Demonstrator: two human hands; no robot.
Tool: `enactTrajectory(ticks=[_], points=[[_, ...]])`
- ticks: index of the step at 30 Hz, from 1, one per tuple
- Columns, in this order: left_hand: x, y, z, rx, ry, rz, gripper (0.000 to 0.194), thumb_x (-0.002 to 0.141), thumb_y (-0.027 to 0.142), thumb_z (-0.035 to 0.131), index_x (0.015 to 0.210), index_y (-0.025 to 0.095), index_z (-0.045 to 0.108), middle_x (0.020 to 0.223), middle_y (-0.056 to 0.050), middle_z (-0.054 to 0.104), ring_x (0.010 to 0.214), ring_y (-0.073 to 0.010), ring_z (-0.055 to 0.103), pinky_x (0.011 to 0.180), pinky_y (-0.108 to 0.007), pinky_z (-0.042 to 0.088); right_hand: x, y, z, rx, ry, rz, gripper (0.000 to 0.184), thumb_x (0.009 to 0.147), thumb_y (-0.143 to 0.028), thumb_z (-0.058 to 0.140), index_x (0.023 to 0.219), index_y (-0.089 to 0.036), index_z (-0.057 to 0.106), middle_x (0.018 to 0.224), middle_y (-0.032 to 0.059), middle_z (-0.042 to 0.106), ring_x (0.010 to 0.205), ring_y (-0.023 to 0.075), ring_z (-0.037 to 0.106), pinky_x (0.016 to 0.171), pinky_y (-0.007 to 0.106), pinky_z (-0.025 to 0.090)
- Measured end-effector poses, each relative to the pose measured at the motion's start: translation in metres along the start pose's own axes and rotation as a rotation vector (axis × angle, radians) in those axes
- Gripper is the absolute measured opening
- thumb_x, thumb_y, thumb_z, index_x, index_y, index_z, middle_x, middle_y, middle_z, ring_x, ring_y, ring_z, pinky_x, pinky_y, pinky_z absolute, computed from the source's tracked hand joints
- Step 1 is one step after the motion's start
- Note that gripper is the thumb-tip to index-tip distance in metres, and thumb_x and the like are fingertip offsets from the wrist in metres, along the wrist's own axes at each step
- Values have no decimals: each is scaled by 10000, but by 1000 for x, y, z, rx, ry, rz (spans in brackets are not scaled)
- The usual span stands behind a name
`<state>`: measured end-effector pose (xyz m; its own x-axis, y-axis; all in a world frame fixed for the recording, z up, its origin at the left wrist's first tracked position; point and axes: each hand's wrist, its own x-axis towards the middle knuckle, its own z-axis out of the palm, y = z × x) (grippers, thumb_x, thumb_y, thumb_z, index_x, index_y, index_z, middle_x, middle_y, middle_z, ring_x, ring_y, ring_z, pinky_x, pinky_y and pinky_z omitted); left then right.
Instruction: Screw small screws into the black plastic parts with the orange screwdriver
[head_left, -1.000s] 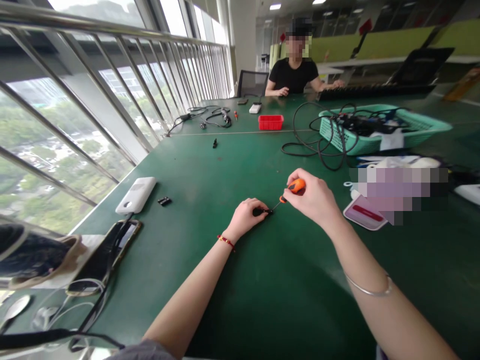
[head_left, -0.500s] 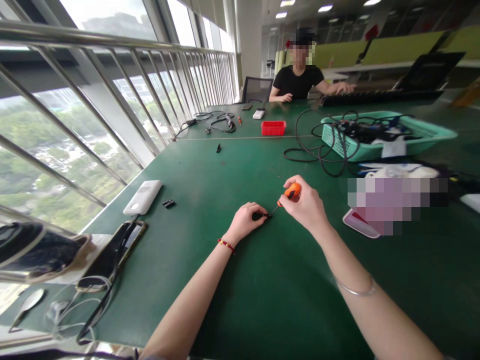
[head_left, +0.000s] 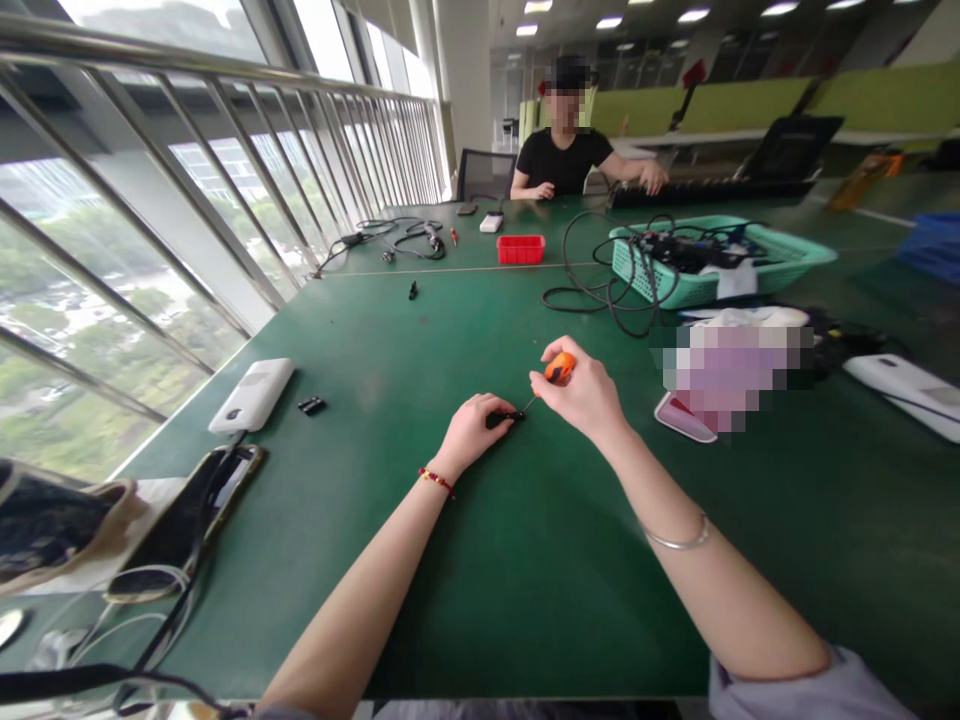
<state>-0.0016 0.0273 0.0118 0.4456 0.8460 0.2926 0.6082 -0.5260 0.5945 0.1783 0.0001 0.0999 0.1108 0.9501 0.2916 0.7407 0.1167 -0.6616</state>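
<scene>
My left hand is closed on a small black part, pressing it against the green tabletop. Its exact kind is too small to make out, and the fingers cover much of it. In my right hand is a screwdriver with an orange and black handle. Its thin shaft slants down to the left, and the tip meets the right end of the black part. Another small black piece lies to the left, and a further black piece sits farther back.
At left lie a white power bank, a phone and cables. A red tray stands farther back. To the right are a teal basket of cables and a pink-edged item. A person sits across the table.
The whole view has shifted, so the scene sits farther left and slightly higher. Both hands keep their hold, and the screwdriver tip stays at the black part.
</scene>
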Motion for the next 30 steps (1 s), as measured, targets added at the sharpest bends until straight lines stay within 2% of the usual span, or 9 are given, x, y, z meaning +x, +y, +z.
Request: enactTrajectory(ticks=[3, 6, 8, 11, 14, 17, 20, 25, 30], points=[[-1, 2, 0, 11, 16, -15, 187, 795, 200, 600, 971, 194, 662, 896, -27, 673, 880, -178, 602, 830, -322, 495, -1, -2, 1, 31, -2, 7, 285, 766, -533, 506, 744, -249, 504, 676, 3, 604, 661, 195, 555, 581, 272, 340], [-3, 3, 0, 22, 17, -22, 198, 795, 192, 603, 986, 193, 658, 897, -28, 672, 882, -176, 609, 829, -315, 497, -1, -1, 2, 66, -29, -4, 228, 771, -466, 510, 714, -245, 514, 682, 4, 614, 666, 185, 556, 593, 266, 355], [-3, 3, 0, 26, 20, -19, 196, 799, 185, 597, 985, 188, 659, 900, -31, 675, 885, -178, 610, 829, -316, 498, -1, -1, 1, 43, -38, -3, 164, 725, -407, 558, 779, -253, 538, 693, -6, 614, 651, 179, 551, 583, 261, 353], [-2, 0, 2, 24, 32, -15, 213, 800, 170, 594, 1002, 188, 658, 915, -31, 683, 893, -178, 611, 831, -319, 498, 1, 1, -1, 28, -60, -43, 270, 680, -383, 606, 913, -260, 547, 695, -19, 602, 638, 172, 550, 579, 253, 353], [1, -4, 4, 10, 29, -9, 204, 800, 164, 603, 991, 194, 666, 921, -27, 690, 890, -175, 613, 840, -316, 497, 1, 3, 0, 41, -20, -80, 336, 697, -475, 613, 940, -251, 554, 641, -31, 572, 607, 161, 535, 564, 245, 345], [3, -6, 4, -1, 21, -4, 178, 801, 169, 612, 964, 195, 677, 923, -29, 693, 891, -178, 613, 852, -320, 494, 0, 3, 5, 24, 28, -57, 322, 719, -553, 585, 804, -242, 583, 571, -26, 545, 564, 153, 500, 536, 244, 329], [1, -5, 3, 2, 20, 1, 161, 807, 172, 608, 948, 197, 680, 936, -29, 693, 906, -185, 608, 862, -327, 490, 1, 5, 8, 94, 20, -72, 248, 736, -477, 578, 729, -229, 583, 602, -11, 576, 559, 142, 490, 555, 247, 363], [-2, -2, 1, 14, 9, 11, 168, 826, 171, 578, 958, 200, 677, 947, -31, 690, 913, -186, 602, 863, -326, 489, 3, 7, 7, 191, -39, -122, 241, 677, -351, 623, 881, -232, 572, 692, -22, 597, 557, 124, 511, 546, 232, 380], [-2, -1, 0, 22, 1, 11, 176, 824, 155, 568, 959, 198, 673, 960, -34, 689, 922, -185, 603, 869, -327, 490, 1, 3, 6, 69, -7, -65, 300, 723, -505, 594, 861, -239, 584, 626, -26, 573, 548, 136, 510, 529, 236, 344]])
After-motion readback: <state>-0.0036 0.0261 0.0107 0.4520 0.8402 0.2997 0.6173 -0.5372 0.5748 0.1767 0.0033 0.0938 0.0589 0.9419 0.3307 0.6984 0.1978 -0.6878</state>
